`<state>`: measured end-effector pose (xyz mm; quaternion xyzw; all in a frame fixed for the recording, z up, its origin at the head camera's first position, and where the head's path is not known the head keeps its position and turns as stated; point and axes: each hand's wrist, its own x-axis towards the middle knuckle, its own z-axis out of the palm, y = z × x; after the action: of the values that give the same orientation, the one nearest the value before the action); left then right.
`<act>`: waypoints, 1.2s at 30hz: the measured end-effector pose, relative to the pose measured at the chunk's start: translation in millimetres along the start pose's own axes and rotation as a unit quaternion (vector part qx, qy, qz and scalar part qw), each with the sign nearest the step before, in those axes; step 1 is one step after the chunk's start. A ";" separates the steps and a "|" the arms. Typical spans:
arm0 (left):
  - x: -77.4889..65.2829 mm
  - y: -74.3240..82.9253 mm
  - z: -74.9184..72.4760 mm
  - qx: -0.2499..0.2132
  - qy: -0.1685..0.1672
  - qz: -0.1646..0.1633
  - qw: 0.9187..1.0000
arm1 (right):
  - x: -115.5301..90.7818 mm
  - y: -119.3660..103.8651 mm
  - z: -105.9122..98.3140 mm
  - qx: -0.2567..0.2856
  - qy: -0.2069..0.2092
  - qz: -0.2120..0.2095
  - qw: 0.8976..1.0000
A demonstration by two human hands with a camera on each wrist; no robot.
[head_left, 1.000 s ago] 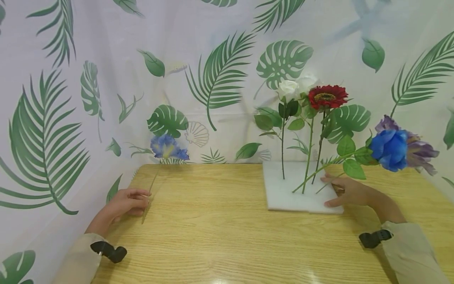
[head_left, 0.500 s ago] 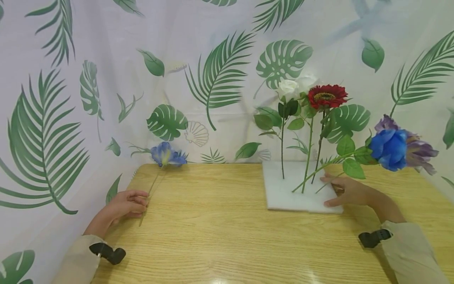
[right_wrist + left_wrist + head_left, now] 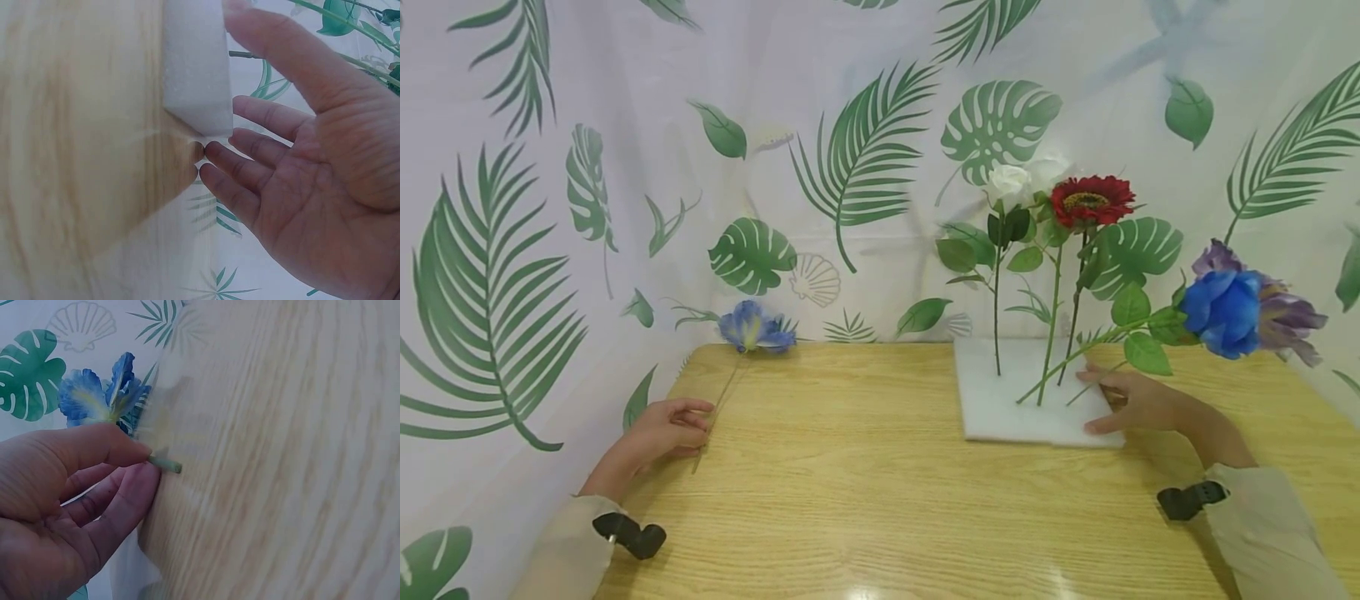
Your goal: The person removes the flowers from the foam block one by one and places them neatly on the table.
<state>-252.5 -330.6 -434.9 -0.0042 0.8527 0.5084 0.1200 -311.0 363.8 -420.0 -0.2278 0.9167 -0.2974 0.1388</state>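
Observation:
My left hand (image 3: 666, 433) pinches the thin stem of a blue iris (image 3: 748, 327) between thumb and fingertips at the table's left. The bloom points to the back wall; in the left wrist view the cut stem end (image 3: 167, 464) sticks out past the fingertips. At the right, my right hand (image 3: 1150, 410) rests against the edge of a white foam board (image 3: 1000, 421), fingers fairly straight and thumb on its surface. In the board stand white roses (image 3: 1009, 185) and a red gerbera (image 3: 1092, 202). A blue rose (image 3: 1221, 317) and a purple flower (image 3: 1292, 321) lean far right over this hand.
The wooden table (image 3: 850, 492) runs between both hands. Behind it hangs a white curtain (image 3: 880, 275) printed with green leaves. A black wrist camera (image 3: 631, 535) sits on the left sleeve, another wrist camera (image 3: 1189, 502) on the right.
The blue iris has dipped a little, its bloom now lower near the table's back edge; my left hand has shifted slightly left. The right hand and foam board stay put.

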 end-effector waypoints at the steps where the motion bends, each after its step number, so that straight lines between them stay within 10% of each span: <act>1: 0.2 -0.4 0.1 0.002 0.003 0.003 1.000 | 0.2 -0.3 -0.2 -0.003 0.001 0.000 1.000; 36: 3.8 9.4 5.2 0.069 0.020 0.079 0.994 | -0.6 -0.2 1.0 0.009 0.006 -0.006 1.000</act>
<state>-256.3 -321.1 -429.9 0.0614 0.8854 0.4565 0.0620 -310.1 363.5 -420.6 -0.2306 0.9133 -0.3080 0.1337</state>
